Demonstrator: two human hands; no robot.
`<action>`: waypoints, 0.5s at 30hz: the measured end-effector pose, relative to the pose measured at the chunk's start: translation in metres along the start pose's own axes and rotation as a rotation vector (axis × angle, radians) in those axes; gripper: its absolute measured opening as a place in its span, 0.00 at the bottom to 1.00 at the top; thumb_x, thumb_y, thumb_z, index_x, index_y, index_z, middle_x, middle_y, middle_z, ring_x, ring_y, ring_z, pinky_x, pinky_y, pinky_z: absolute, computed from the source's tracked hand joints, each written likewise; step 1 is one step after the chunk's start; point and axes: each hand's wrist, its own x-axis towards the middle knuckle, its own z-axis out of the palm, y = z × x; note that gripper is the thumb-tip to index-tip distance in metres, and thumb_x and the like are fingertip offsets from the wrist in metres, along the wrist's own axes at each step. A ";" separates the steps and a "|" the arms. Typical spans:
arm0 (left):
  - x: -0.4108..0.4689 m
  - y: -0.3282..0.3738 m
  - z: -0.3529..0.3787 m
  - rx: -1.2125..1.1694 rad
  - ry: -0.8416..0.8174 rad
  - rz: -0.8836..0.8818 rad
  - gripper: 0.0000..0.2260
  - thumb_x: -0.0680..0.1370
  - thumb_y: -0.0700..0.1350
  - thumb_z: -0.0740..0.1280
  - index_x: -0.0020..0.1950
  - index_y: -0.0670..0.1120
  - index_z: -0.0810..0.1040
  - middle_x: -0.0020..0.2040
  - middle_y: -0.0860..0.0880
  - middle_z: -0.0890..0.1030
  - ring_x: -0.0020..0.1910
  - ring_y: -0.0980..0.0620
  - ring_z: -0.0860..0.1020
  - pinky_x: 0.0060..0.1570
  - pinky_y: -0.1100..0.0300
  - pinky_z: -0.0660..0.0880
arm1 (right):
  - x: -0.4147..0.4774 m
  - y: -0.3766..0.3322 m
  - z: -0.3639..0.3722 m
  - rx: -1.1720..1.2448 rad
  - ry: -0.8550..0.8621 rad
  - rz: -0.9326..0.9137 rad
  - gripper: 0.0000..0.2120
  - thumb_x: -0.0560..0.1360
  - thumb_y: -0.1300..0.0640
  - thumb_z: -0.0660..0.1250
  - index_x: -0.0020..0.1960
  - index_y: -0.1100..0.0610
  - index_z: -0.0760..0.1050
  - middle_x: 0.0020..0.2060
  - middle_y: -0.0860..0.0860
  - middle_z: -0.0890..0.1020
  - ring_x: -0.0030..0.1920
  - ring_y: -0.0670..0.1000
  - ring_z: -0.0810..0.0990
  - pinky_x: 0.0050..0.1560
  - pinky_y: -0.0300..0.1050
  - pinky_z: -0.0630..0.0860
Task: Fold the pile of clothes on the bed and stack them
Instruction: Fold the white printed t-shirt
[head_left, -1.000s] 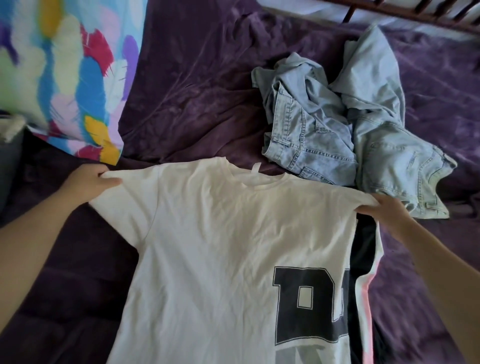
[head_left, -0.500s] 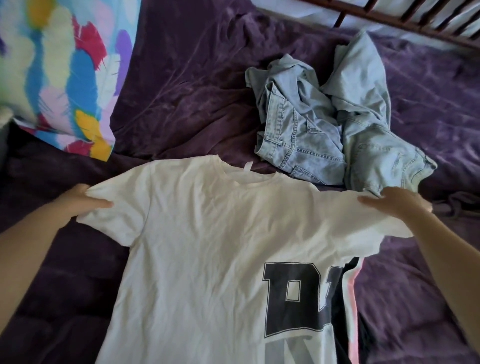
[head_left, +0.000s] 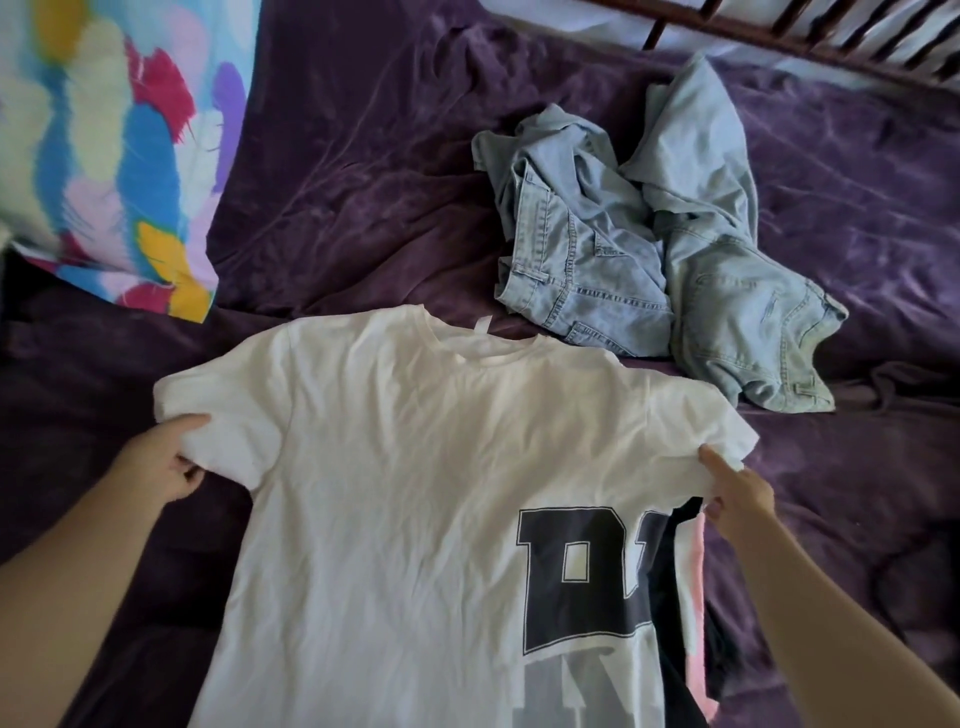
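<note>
A person's left hand (head_left: 166, 460) grips one sleeve and the right hand (head_left: 740, 493) pinches the other of a white T-shirt (head_left: 405, 493) spread on the bed (head_left: 363, 182) near crumpled jeans (head_left: 649, 249); light, limp cotton, likely best held at the shoulders.

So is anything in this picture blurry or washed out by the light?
Head view: the colourful pillow at top left is smeared with blur; soft daylight bleaches the white T-shirt at its shoulders, hiding some creases; the jeans are fairly sharp, stitching readable; no hard shadows or glare.
</note>
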 end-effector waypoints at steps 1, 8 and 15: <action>-0.005 0.000 0.000 -0.045 -0.009 0.022 0.19 0.76 0.43 0.66 0.67 0.48 0.69 0.67 0.49 0.72 0.66 0.51 0.70 0.58 0.57 0.69 | -0.001 0.001 -0.003 -0.076 0.075 -0.053 0.13 0.71 0.54 0.72 0.44 0.64 0.75 0.36 0.56 0.76 0.34 0.54 0.74 0.30 0.40 0.74; -0.021 -0.010 -0.011 -0.030 -0.106 -0.153 0.07 0.77 0.48 0.65 0.52 0.48 0.72 0.50 0.51 0.74 0.47 0.51 0.75 0.44 0.59 0.70 | -0.027 -0.004 -0.014 0.325 0.161 -0.063 0.11 0.71 0.51 0.71 0.38 0.55 0.71 0.36 0.51 0.74 0.34 0.49 0.72 0.26 0.38 0.72; -0.032 -0.010 -0.019 0.074 -0.151 -0.233 0.07 0.77 0.44 0.63 0.39 0.48 0.69 0.37 0.52 0.67 0.34 0.57 0.65 0.38 0.64 0.62 | -0.023 0.001 -0.023 0.416 -0.002 -0.069 0.10 0.74 0.65 0.63 0.53 0.58 0.77 0.41 0.53 0.79 0.41 0.52 0.76 0.30 0.34 0.76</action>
